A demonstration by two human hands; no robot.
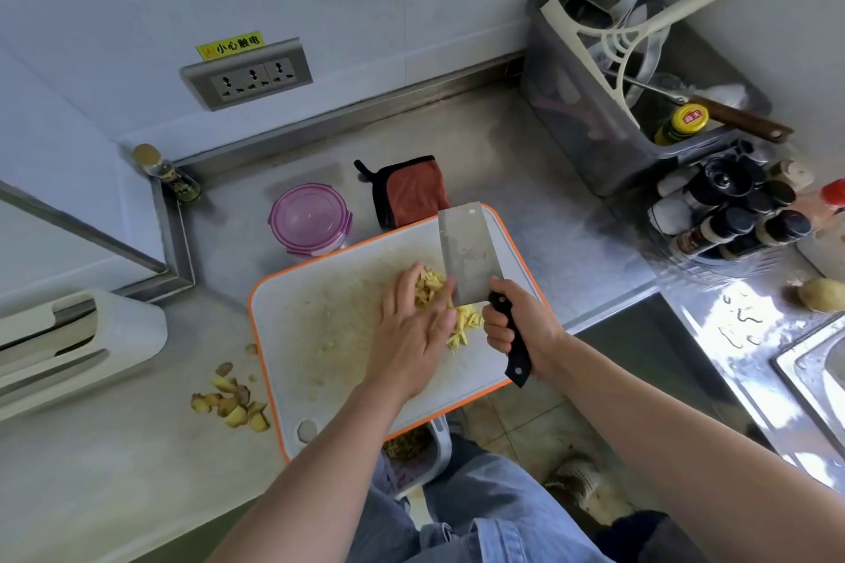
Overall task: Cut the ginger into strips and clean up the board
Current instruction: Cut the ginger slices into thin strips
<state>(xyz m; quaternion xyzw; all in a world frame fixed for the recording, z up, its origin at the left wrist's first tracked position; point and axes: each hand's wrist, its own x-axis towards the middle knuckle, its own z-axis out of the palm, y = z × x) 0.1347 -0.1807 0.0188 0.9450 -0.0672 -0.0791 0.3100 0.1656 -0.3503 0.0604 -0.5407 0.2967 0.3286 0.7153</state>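
Closest in, a small white waste bin [434, 453] sits below the counter edge, under the overhanging corner of the cutting board [320, 315] – a white board with an orange rim, its surface smeared with ginger residue. The left hand [411, 334] lies flat on the board with its fingers nearly straight, and the fingertips rest on the pile of ginger strips [430, 286]. The pale yellow strips are heaped at the middle right of the board, against the cleaver [466, 251]. The right hand [505, 325] is wrapped tightly round the cleaver's black handle, and the broad blade stands beside the pile on its right.

Left of the board, ginger peelings [233, 405] lie scattered on the steel counter [526, 178]. Farther back sit a purple lidded container [311, 217] and a folded reddish cloth [414, 192] – the cloth touches the board's far edge. Beyond them, a triple wall socket [249, 75] is at the left and a grey utensil tub [585, 142] at the right, with spice bottles [731, 215] clustered just in front of it.
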